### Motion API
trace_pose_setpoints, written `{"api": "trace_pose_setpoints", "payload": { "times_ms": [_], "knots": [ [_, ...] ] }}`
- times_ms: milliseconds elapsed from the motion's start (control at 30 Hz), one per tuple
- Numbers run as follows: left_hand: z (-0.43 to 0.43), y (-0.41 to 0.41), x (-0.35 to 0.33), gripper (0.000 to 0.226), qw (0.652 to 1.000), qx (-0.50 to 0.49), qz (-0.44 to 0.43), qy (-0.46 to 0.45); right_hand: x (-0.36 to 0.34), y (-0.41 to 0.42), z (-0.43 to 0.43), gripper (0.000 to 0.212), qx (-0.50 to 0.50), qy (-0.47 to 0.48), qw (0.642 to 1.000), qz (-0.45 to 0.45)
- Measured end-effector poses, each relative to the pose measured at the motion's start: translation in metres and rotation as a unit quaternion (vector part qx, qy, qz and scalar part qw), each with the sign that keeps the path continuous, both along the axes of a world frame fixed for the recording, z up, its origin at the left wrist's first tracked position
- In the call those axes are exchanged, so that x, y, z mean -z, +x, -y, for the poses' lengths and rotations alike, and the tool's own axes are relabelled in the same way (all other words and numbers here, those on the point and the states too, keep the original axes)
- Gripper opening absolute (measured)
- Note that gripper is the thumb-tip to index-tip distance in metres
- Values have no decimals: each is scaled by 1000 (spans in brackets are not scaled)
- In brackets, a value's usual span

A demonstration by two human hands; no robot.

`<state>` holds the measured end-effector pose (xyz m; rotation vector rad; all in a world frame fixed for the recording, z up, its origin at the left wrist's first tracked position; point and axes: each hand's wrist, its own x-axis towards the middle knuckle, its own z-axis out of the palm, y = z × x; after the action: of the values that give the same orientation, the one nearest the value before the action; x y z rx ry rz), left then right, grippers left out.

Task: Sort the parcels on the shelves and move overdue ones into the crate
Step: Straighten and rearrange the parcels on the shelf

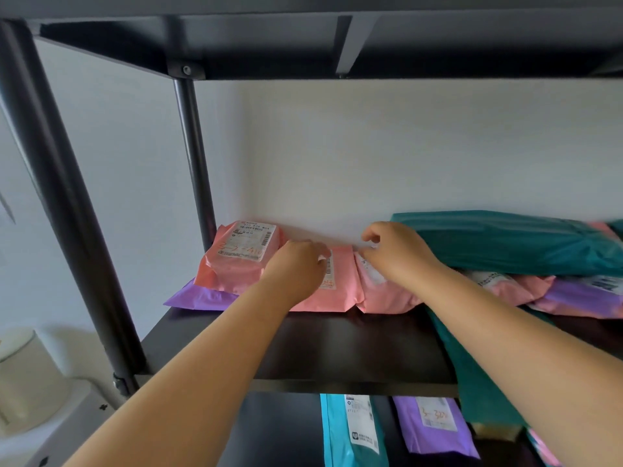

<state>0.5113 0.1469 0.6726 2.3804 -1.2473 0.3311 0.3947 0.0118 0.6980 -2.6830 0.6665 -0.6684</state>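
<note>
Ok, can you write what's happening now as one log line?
stage: sorting parcels | left hand: grips middle pink parcel | right hand: pinches neighbouring pink parcel | crate: not in view

Plain white wall [404, 146], black metal shelving [337, 345]

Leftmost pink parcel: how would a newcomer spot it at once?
On the black shelf, look by the rear left post. The leftmost pink parcel lies there atop a purple mailer. Unlike the pink parcels beside it, its whole white label shows.
</note>
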Motion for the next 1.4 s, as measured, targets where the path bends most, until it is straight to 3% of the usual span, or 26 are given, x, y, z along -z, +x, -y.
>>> {"api": "trace_pose_setpoints", "payload": {
  "times_ms": [100,200,433,633,867,1133,1300,1400],
  "knots": [
    [14,-16,-3,34,998,11,-67,-18,-5,-27,13,19,28,-5,1000,3],
    [27,-29,0,34,995,40,-95,-4,-2,-53,26,19,34,-6,999,-7],
    [40,-36,14,37,991,20,-111,71,22,-71,38,69,-78,-56,982,-162],
    [38,-32,21,40,988,-7,-138,67,41,-68,33,79,-46,-187,964,-182],
    [37,-32,23,41,980,-21,-196,31,48,-63,41,67,-27,-202,971,-124],
    [32,-44,15,27,974,-22,-225,-5,39,-70,35,35,37,-147,986,-69],
    [32,-46,8,27,975,-31,-212,58,40,-73,26,23,65,-147,987,-17],
    [29,-42,9,29,967,-21,-254,11,40,-74,24,21,70,-123,990,18]
  ]
}}
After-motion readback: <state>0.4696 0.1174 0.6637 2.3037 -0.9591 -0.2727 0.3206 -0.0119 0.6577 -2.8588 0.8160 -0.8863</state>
